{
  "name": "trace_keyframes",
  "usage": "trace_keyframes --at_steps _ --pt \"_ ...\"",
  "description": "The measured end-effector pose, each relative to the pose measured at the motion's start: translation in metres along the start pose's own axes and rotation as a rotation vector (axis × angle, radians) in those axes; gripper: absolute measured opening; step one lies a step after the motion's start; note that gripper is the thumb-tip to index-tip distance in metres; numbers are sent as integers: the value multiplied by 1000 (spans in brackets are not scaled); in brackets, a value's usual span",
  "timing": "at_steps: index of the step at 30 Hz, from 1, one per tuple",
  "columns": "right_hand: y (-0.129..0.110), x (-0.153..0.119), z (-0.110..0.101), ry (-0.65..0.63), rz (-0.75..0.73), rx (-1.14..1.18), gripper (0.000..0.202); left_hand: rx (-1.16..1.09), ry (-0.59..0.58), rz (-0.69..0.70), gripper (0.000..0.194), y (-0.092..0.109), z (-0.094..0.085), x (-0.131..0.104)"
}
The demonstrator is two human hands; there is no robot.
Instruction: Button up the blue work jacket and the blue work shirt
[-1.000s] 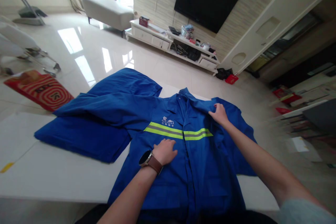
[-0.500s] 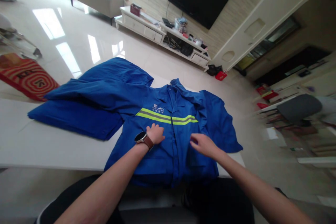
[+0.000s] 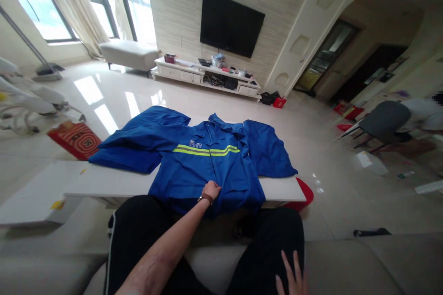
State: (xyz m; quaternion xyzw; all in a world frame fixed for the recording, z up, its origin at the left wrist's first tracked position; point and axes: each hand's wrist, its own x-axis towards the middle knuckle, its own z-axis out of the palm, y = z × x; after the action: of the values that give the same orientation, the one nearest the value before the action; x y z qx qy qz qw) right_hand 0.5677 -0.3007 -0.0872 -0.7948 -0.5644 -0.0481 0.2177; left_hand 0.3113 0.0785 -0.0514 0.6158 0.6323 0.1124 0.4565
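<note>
A blue work jacket lies front up, with a yellow-green and grey reflective stripe across its chest and a white logo. Its lower part hangs at the near edge of the white table. My left hand, with a brown-strapped watch on the wrist, is closed on the jacket's front edge, low at the middle. Folded blue cloth lies by the left sleeve. My right hand is away from the jacket, fingers spread, over my right thigh and partly cut off by the lower frame edge.
A red patterned paper bag stands left of the table. Something red shows at the table's right end. Beyond are a TV cabinet and a bench. A person is at far right near a grey chair.
My left hand has gone down to the jacket's lower front edge. My right hand has left the jacket and come back over my thigh. The view has tilted up.
</note>
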Motion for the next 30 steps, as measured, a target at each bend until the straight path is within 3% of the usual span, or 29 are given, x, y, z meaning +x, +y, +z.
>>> trace_keyframes --at_steps 4,8,12,16,18,20,22,24,26,28,30 --pt "-27 3 -3 -12 100 3 77 -11 18 -80 16 0 -6 0" --pt "-25 11 -6 -36 83 25 75 15 87 -119 15 -16 -15 -14" --pt "-25 6 0 -80 100 34 71 77 191 -67 10 -34 -12 -38" --pt "-31 14 -9 -92 149 46 60 124 303 -64 20 -59 -23 -60" --pt "-31 36 -24 -89 185 30 43 139 361 -86 28 -75 -49 -64" --pt "-32 74 -39 -104 214 -23 34 184 397 -85 35 -89 -87 -59" --pt "-38 122 -45 -162 141 -61 30 310 372 -30 37 -98 -128 -48" --pt "-51 170 -35 -252 -4 -12 30 436 321 60 46 -105 -158 -33" --pt "-70 209 -10 -361 -99 42 43 531 222 126 56 -112 -171 -22" --pt "-84 236 19 -497 -144 26 57 594 110 114 64 -122 -170 -15" --pt "-88 253 43 -643 -142 -43 65 620 79 50 66 -134 -162 -13"
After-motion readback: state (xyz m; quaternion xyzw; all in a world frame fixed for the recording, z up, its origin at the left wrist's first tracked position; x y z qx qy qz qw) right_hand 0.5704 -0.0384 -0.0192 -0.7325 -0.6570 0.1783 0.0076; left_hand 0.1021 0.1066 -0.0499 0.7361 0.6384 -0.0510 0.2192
